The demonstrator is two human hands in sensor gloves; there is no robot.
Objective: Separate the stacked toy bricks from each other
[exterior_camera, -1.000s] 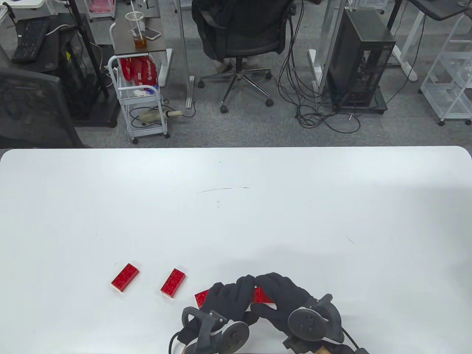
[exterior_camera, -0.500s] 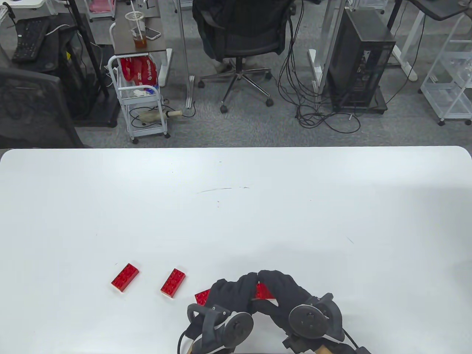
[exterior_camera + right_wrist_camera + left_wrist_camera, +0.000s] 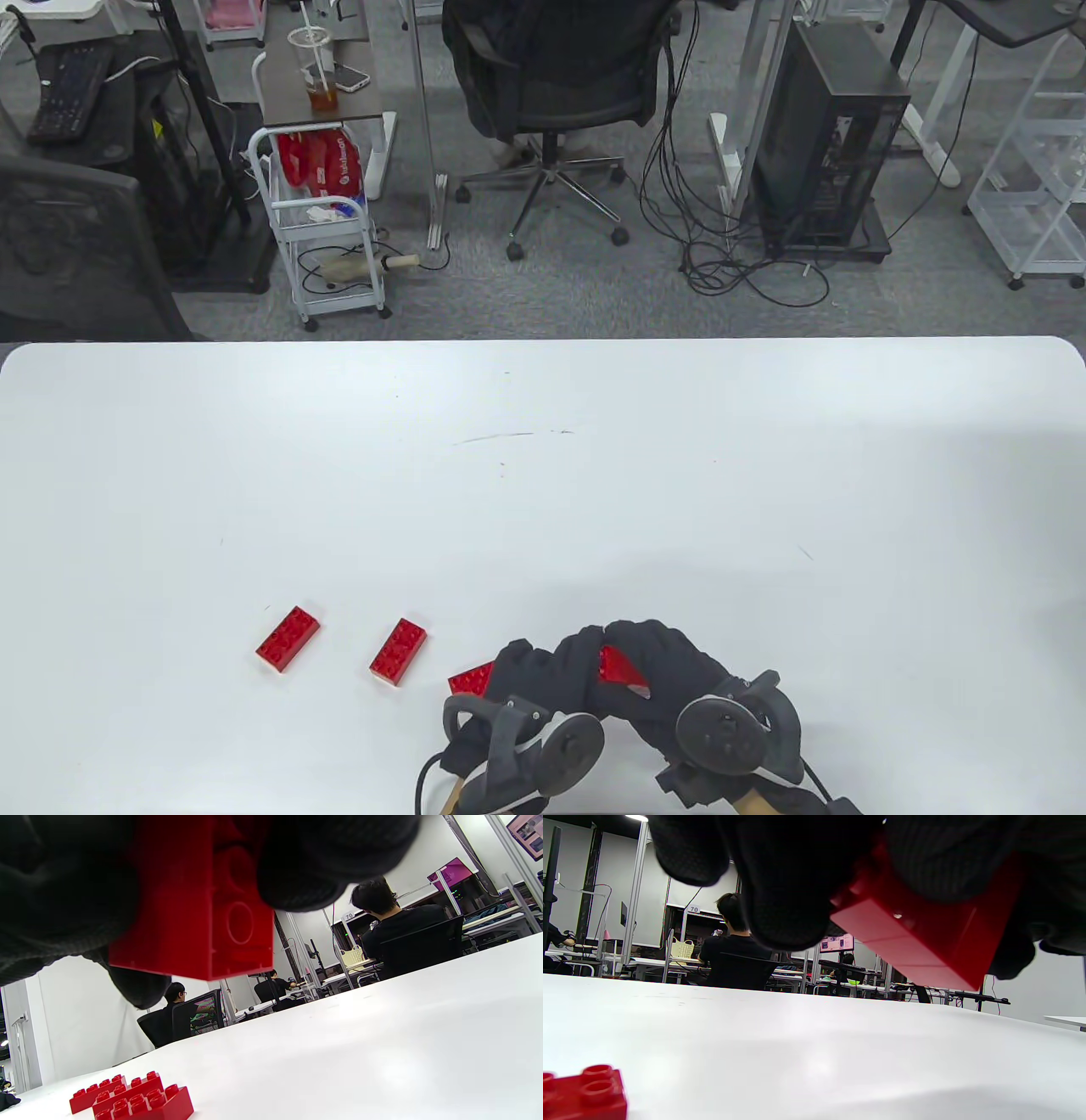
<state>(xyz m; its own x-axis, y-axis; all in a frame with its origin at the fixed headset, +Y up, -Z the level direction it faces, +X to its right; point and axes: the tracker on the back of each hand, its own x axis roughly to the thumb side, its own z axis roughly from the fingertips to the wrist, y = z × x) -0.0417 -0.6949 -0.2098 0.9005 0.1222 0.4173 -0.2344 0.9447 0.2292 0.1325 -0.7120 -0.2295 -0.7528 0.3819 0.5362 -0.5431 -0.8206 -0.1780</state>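
Fingers of my left hand [image 3: 543, 679] and right hand [image 3: 670, 671] together grip the red brick stack [image 3: 619, 666] above the table [image 3: 543, 475].

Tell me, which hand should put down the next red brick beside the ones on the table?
Probably the left hand. The loose bricks lie on its side of the table, and another brick sits right by it. Both hands, the right hand too, grip the lifted red stack.

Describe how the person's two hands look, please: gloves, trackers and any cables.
Both the left hand and the right hand wear black knitted fabric gloves. A dark grey tracker with a round disc face and a ring sits on each hand's back. A black cable leaves each tracker toward the table view's bottom edge. No sleeves show.
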